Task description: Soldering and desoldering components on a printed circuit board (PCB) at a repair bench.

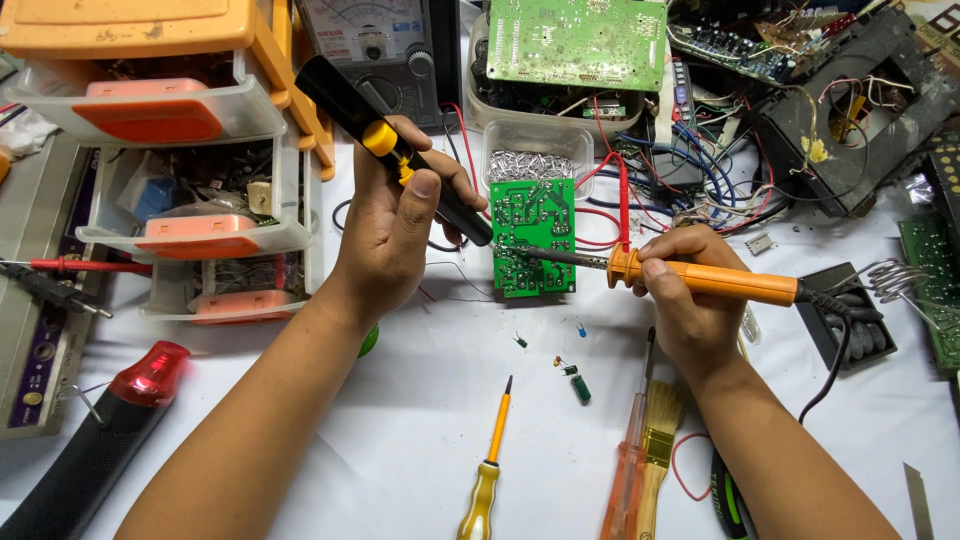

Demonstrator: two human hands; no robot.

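Two hands work over a small green circuit board (pixel 534 238) lying mid-table on white cloth. The left hand (pixel 395 225) grips a black desoldering pump (pixel 390 145); the right hand (pixel 690 285) pinches an orange soldering iron (pixel 700 278), its tip on the board's lower left. Open cloth lies below (screwdrivers (pixel 487 470), brush (pixel 655 450)). Drawers (pixel 190 150) crowd the left; tangled wires (pixel 700 170) crowd the right, where the contact point is hard to make out.

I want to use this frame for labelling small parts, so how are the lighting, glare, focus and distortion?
Head view: even, bright light with soft shadows under the left hand and right hand; the white table is nearly washed out; mild glare on the red cap; the green circuit board and soldering iron are sharp; wide-angle bending shows at the edges.
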